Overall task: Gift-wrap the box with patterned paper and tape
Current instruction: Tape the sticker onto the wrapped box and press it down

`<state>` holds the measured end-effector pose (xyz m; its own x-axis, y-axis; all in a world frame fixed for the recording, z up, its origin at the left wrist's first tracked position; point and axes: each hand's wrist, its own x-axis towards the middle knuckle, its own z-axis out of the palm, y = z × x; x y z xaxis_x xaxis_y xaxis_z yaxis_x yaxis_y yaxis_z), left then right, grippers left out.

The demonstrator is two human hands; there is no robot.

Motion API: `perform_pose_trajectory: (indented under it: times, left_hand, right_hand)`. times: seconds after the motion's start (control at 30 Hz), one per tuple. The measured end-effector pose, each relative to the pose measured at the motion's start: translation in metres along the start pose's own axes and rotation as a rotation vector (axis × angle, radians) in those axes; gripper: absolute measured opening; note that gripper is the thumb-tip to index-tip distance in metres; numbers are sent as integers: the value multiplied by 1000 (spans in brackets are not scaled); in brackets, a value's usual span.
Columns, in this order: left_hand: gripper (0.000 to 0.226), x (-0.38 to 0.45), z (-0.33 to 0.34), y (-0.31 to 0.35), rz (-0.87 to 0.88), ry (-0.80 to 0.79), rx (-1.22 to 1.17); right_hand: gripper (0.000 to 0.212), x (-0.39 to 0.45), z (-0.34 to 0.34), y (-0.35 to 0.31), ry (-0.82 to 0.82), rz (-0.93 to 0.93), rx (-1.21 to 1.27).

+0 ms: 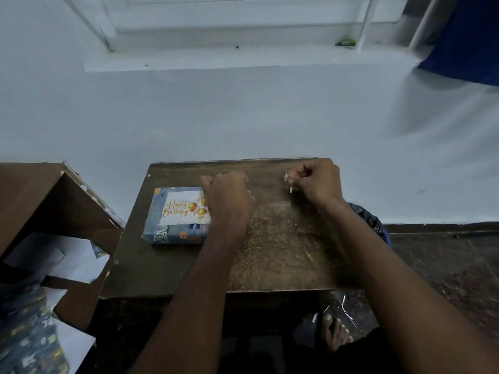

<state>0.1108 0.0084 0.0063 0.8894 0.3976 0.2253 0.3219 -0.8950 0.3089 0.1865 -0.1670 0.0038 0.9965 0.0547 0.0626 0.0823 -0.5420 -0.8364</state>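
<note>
Both forearms reach to 12 o'clock; right hand (317, 182) pinches a tape scrap (288, 182), left hand (229, 197) curled, contents unclear, beside the wrapped box (172, 220). Tape may self-stick.

We see the wrapped box (176, 215) lying flat at nine o'clock on the wooden table (283, 252). Our left hand (229, 197) hovers curled beside it; our right hand (317, 182), at one o'clock, pinches a small tape piece (287, 178).
</note>
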Motion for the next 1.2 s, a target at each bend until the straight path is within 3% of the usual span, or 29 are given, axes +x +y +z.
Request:
perform_pose_trajectory:
  times: [0.27,0.47,0.63,0.93,1.2]
  left_hand:
    - [21,-5,10,22,67,-34,-167]
    - [29,-12,30,72,26,-132,-577]
    - [33,-20,39,121,-28,-163,-779]
    - [35,-35,64,177,-7,-165,-590]
    - [36,-44,84,198,187,-270,-558]
  right_hand:
    - [18,3,-10,1,-50,310,484]
    - [15,5,-41,16,2,323,451]
    - [19,7,-80,46,115,299,389]
    - [22,9,-124,95,302,437,352]
    - [41,21,-129,114,291,397,102]
